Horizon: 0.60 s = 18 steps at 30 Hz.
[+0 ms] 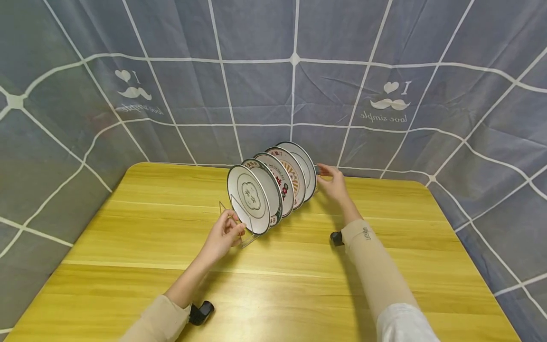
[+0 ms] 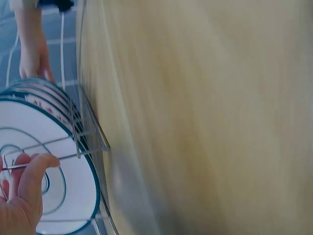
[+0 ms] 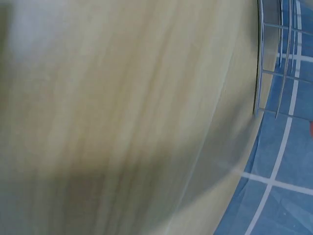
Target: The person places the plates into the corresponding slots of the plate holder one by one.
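A wire dish rack (image 1: 248, 243) stands on the wooden table, holding several round plates upright in a row. The nearest plate (image 1: 260, 221) is white with a dark rim and a printed emblem; the ones behind show red and green prints. My left hand (image 1: 224, 231) pinches the rack's near end wire between thumb and fingers, in front of that plate, as the left wrist view also shows. At the far end, my right hand (image 1: 335, 183) grips the rack's end beside the rearmost plate (image 1: 306, 161); its fingertips are partly hidden.
The wooden table (image 1: 141, 247) spreads around the rack. Behind it and along both sides hangs a grey-blue curtain (image 1: 256, 95) with white lines, close to the table's back edge. A black wrist camera (image 1: 202, 313) sits under the left forearm, another black camera (image 1: 337, 238) by the right.
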Tool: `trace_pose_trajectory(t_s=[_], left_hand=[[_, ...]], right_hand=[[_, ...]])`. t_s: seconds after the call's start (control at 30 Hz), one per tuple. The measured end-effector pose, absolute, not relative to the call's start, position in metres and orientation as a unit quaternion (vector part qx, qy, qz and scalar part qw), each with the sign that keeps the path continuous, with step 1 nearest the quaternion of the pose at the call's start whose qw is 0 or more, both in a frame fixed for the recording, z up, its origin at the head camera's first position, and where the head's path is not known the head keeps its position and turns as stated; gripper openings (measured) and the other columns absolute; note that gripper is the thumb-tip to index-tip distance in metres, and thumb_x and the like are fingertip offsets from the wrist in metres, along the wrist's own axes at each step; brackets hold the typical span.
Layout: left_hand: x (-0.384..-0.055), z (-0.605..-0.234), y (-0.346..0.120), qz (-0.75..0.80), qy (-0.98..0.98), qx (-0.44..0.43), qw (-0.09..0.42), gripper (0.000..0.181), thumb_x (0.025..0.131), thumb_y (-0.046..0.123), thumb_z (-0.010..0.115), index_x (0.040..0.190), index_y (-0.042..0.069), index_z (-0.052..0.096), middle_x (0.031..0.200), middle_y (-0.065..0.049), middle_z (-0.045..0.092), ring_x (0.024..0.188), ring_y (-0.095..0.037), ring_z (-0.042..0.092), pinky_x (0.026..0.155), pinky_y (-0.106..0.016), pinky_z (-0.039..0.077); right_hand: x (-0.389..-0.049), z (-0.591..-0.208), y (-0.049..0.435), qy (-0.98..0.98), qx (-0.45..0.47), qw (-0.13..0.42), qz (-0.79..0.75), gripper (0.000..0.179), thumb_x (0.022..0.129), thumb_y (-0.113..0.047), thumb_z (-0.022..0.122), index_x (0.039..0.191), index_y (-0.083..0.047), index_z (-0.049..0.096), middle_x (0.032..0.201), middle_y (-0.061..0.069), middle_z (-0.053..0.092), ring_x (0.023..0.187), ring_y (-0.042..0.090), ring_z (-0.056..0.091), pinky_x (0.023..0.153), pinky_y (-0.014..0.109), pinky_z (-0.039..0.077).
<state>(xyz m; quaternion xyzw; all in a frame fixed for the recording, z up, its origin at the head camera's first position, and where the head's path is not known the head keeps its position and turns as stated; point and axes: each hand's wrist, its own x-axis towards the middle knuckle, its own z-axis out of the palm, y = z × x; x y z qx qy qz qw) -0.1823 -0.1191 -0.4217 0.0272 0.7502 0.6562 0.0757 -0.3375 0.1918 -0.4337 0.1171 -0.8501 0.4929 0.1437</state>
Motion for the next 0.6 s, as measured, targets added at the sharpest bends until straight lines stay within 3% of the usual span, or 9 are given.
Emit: trace_pose_trajectory(t_s=[0.17,0.27,0.33,0.5,0.53,0.6], left_hand=[[-0.175,-0.423,-0.111,0.663,0.746,0.021,0.063,0.018,0.090,0.001,0.053,0.102,-0.003,0.040,0.078,-0.016,0.054,0.068,-0.016,0.050,0.072,-0.043,0.054],[-0.175,-0.423,-0.112,0.666,0.743,0.024,0.060,0.016,0.091,0.001,0.053,0.101,-0.001,0.041,0.079,-0.016,0.054,0.072,-0.021,0.052,0.073,-0.044,0.053],[-0.175,-0.423,-0.113,0.667,0.742,0.028,0.059,0.015,0.090,0.000,0.053,0.100,0.000,0.041,0.079,-0.015,0.054,0.075,-0.026,0.053,0.074,-0.045,0.053],[-0.175,-0.426,-0.116,0.653,0.754,0.053,0.055,0.020,0.090,0.000,0.054,0.105,0.000,0.042,0.080,-0.016,0.055,0.080,-0.033,0.054,0.073,-0.044,0.053],[-0.176,-0.427,-0.118,0.638,0.766,0.066,0.051,0.023,0.089,0.001,0.056,0.108,0.001,0.042,0.080,-0.017,0.056,0.078,-0.032,0.055,0.072,-0.042,0.054],[-0.178,-0.427,-0.123,0.595,0.797,0.099,0.024,0.031,0.087,0.004,0.060,0.113,0.002,0.043,0.079,-0.014,0.058,0.075,-0.027,0.056,0.070,-0.036,0.055]], right_hand=[[-0.341,-0.434,0.193,-0.850,0.119,0.131,0.497,0.037,0.082,0.008,0.059,0.118,0.010,0.055,0.102,0.028,0.053,0.100,0.040,0.054,0.094,0.041,0.042],[-0.339,-0.434,0.191,-0.845,0.112,0.125,0.508,0.038,0.083,0.008,0.058,0.120,0.010,0.052,0.106,0.029,0.050,0.103,0.042,0.052,0.096,0.041,0.041],[-0.343,-0.443,0.193,-0.829,0.125,0.136,0.529,0.038,0.085,0.001,0.059,0.122,0.004,0.054,0.108,0.024,0.051,0.104,0.036,0.053,0.095,0.037,0.043],[-0.317,-0.421,0.177,-0.794,0.071,0.143,0.587,0.047,0.087,0.001,0.056,0.132,-0.002,0.043,0.118,0.026,0.046,0.110,0.035,0.049,0.097,0.044,0.040],[-0.302,-0.405,0.168,-0.789,0.039,0.146,0.595,0.049,0.086,0.007,0.053,0.132,0.004,0.039,0.120,0.030,0.043,0.111,0.041,0.046,0.097,0.050,0.037],[-0.284,-0.391,0.156,-0.756,0.017,0.190,0.627,0.047,0.086,0.006,0.053,0.131,0.005,0.039,0.119,0.030,0.045,0.109,0.040,0.046,0.097,0.049,0.038]])
